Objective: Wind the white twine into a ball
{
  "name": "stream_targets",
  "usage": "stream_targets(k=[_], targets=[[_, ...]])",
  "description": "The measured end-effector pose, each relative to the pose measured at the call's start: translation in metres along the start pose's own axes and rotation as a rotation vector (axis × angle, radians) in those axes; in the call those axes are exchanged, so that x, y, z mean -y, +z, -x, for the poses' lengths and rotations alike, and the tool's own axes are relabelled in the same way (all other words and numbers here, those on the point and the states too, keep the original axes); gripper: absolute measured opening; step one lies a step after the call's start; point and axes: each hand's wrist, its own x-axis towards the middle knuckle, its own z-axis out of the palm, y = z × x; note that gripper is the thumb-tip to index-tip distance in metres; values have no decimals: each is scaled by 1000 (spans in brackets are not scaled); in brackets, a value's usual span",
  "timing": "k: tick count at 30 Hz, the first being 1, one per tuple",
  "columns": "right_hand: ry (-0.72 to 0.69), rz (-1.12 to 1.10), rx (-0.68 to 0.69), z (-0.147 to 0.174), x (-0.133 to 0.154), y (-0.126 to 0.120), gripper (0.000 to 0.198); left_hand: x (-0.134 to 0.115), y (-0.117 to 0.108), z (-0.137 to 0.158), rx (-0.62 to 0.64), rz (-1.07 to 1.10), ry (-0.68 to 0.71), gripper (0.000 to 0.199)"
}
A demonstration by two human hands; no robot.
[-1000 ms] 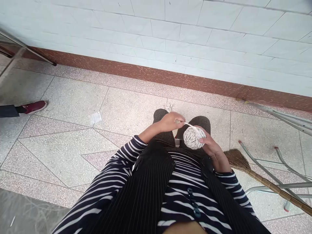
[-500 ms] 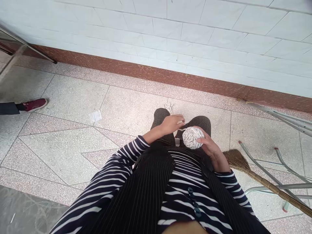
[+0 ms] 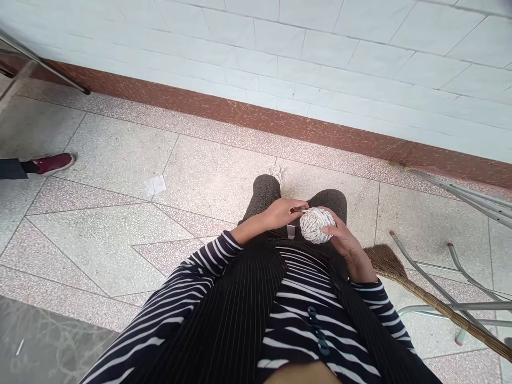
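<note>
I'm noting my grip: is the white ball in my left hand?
No, the right hand holds the white ball, while the left hand pinches a strand beside it.

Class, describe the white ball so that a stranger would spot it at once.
Start at the striped top, then move up to the dark trousers. There the right hand holds the white ball, dark-flecked and, unlike anything beside it, round and wound.

"What's the pale speckled floor point(image 3: 224, 170) carrying?"

"A white paper scrap point(image 3: 155, 185) is lying flat, left of the knees. Farther left, a maroon shoe point(image 3: 55, 164) is resting on it."

"And on the right?"

"A metal frame point(image 3: 480, 306) is sitting there, though I'm not making out whether upright or overturned."
</note>
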Motion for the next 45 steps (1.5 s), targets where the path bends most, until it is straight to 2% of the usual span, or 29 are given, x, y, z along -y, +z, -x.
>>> stream_targets(k=[4, 6, 8, 12, 16, 21, 23, 27, 31, 36, 39, 41, 45], targets=[[-15, -51, -1, 0, -1, -5, 63, 9, -8, 11, 47, -352, 12, 33], [-26, -69, 1, 0, -2, -8, 63, 14, -9, 16, 51, -408, -41, 29], [-26, -74, 8, -1, -1, -9, 62, 17, -9, 19, 2, -395, -83, 25], [-7, -71, 8, -2, 0, -13, 64, 12, -19, 20, -99, -230, -68, 25], [-8, -47, -24, -1, 1, -17, 67, 2, -41, 16, -40, 31, -24, 34], [9, 16, -22, -1, 3, -15, 64, -5, -61, 3, -19, 95, 34, 38], [13, 44, -4, 0, 4, -13, 63, -7, -64, -3, -39, 166, 10, 37], [-12, 121, 79, 2, 8, -6, 68, -6, -60, -16, -67, 468, -110, 33], [-49, 186, 193, 5, 13, 1, 71, 3, -50, -30, 54, 620, -188, 28], [-107, 213, 227, 5, 19, 7, 79, 16, -41, -37, 339, 543, -200, 27], [-107, 193, 264, 5, 20, 9, 93, 20, -39, -39, 468, 466, -169, 28], [-79, 181, 312, 6, 21, 9, 97, 22, -38, -41, 504, 419, -145, 27], [-58, 156, 397, 9, 23, 10, 88, 26, -34, -45, 508, 350, -121, 23]])
